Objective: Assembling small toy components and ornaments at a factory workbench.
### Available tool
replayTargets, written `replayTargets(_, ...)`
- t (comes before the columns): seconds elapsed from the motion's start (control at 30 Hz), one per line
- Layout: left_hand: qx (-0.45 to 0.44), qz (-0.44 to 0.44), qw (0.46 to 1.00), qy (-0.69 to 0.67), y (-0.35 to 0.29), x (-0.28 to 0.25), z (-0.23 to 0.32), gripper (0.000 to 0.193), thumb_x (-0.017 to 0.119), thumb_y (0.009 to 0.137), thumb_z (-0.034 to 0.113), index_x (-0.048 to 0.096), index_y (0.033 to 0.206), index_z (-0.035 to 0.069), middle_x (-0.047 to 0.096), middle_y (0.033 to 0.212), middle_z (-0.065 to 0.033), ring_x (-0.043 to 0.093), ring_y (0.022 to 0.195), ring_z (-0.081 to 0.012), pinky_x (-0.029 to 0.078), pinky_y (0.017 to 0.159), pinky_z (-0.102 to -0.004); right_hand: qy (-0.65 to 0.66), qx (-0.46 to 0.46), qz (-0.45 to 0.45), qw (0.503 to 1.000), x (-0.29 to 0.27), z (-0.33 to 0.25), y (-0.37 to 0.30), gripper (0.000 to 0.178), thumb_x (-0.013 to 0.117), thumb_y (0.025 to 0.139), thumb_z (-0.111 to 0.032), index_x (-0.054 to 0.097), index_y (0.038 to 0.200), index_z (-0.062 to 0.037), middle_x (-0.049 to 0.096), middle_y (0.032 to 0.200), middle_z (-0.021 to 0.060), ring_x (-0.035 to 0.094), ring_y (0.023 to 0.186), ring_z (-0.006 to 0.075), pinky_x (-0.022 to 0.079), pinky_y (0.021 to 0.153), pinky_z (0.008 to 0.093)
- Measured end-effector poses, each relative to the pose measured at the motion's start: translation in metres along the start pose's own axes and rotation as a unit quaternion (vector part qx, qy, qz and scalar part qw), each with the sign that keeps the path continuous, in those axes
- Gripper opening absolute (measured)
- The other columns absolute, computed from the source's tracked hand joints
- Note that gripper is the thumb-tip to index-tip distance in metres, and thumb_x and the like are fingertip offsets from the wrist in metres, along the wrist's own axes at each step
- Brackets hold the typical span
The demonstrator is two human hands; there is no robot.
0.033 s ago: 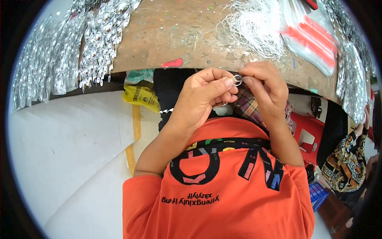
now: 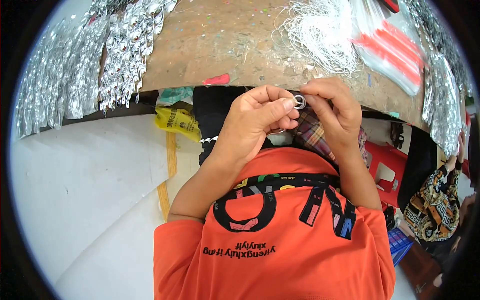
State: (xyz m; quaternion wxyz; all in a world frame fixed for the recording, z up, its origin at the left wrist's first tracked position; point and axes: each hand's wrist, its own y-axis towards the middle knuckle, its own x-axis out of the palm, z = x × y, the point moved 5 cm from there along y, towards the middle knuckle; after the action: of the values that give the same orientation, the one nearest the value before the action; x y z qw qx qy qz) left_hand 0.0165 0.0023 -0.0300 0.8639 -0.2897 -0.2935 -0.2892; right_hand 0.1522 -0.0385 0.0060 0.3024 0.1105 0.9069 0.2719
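My left hand (image 2: 255,120) is closed, its thumb and forefinger pinching a small silvery metal ring (image 2: 300,102) near the table's front edge. From the right, my right hand (image 2: 336,112) meets the ring with thumb and forefinger, which are also pinched at its edge. The ring looks like a split key ring with an inner loop or second ring, too small to make out fully. Below the curled left fingers a bit of shiny metal (image 2: 278,132) shows; the rest of it is hidden by the hand.
The worn brown table (image 2: 225,45) carries a tangle of white cord (image 2: 320,37) and red-and-clear plastic strips (image 2: 392,52). Silvery packed pieces (image 2: 65,75) hang over its left edge. A red scrap (image 2: 216,79) lies at the front. Another person's patterned sleeve (image 2: 435,205) is at right.
The ring is turned slightly between my fingertips, and its inner loop shows more. My right fingers have shifted a little; my left hand stays in place.
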Motion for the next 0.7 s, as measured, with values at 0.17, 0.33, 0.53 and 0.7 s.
replayTargets(0.17,0.028,0.031,0.997,0.063,-0.001,-0.001,0.002,0.011,0.058,0.084,0.007,0.058,0.092,0.000,0.061,0.078,-0.0053,0.057,0.064,-0.0069,0.052,0.066,-0.0235,-0.003,0.041,-0.017,0.999,0.003,-0.001,0.000,0.014,0.066,0.072,-0.006,0.064,0.086,-0.0086,0.063,0.078,0.0044,0.058,0.072,0.0193,0.039,0.069,0.0299)
replayTargets(0.33,0.053,0.051,0.991,0.108,0.000,-0.001,0.001,0.012,0.059,0.084,0.007,0.058,0.092,-0.001,0.061,0.079,-0.0048,0.057,0.064,-0.0065,0.053,0.067,-0.0231,-0.021,-0.005,-0.002,1.000,0.000,-0.006,0.000,0.012,0.067,0.072,-0.007,0.063,0.083,-0.0088,0.062,0.078,0.0023,0.057,0.070,0.0177,0.036,0.065,0.0288)
replayTargets(0.53,0.032,0.065,0.990,0.124,-0.003,0.003,0.001,0.013,0.060,0.084,0.009,0.059,0.093,0.000,0.060,0.076,-0.0027,0.052,0.061,-0.0058,0.047,0.059,-0.0198,-0.109,-0.040,-0.025,0.993,-0.002,-0.015,0.004,0.012,0.061,0.075,0.001,0.057,0.085,-0.0045,0.058,0.079,0.0059,0.055,0.074,0.0196,0.040,0.068,0.0289)
replayTargets(0.7,0.073,0.066,0.978,0.184,-0.005,0.004,0.007,0.013,0.063,0.081,0.009,0.061,0.090,0.000,0.054,0.069,0.0020,0.041,0.055,-0.0032,0.031,0.049,-0.0168,0.001,0.075,0.006,0.997,-0.010,0.003,-0.004,0.004,0.054,0.083,-0.002,0.053,0.087,-0.0023,0.054,0.082,0.0055,0.049,0.071,0.0132,0.038,0.064,0.0229)
